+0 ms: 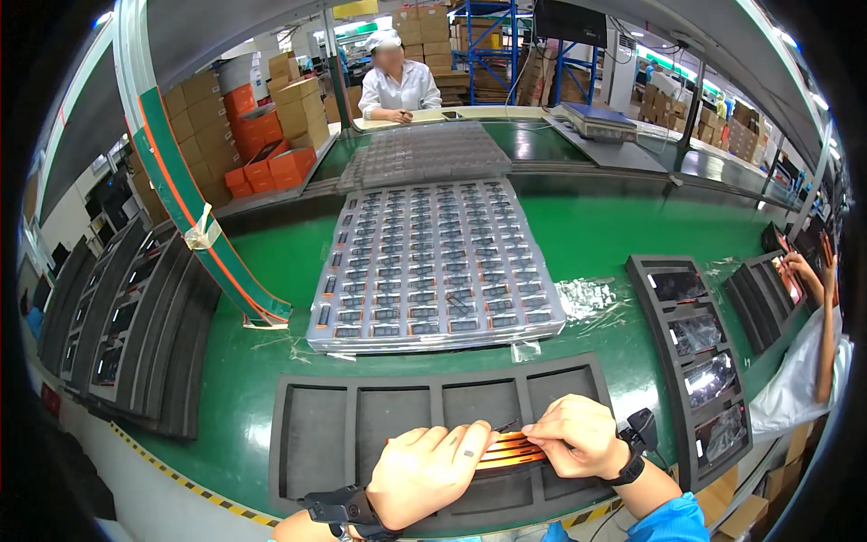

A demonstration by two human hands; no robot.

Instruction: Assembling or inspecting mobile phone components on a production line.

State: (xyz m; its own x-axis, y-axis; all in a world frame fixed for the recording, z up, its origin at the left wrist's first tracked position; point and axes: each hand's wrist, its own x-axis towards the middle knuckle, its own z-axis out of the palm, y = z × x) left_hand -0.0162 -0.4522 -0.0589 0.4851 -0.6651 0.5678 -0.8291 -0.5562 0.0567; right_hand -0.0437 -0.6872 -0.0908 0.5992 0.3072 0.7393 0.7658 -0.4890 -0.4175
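My left hand (pixel 424 470) is closed on the left end of a flat, shiny orange piece with dark stripes (pixel 511 454). At its other end, my right hand (pixel 576 435) pinches the top edge with thumb and fingertips. A small dark part (pixel 506 426) shows between the two hands; whether the fingers grip it, I cannot tell. Both hands are above a dark grey foam tray (pixel 350 434) with several rectangular compartments. Fingers and palms cover much of the orange piece, so its exact kind is hidden.
Beyond the foam tray lies a stack of clear plastic trays (pixel 424 339) full of small black and orange parts. Another foam tray (pixel 673 343) holds wrapped dark screens at right, near a co-worker's hands (pixel 806 275). Foam trays (pixel 176 361) lean at left beside a green post (pixel 194 212). A person (pixel 397 90) sits opposite.
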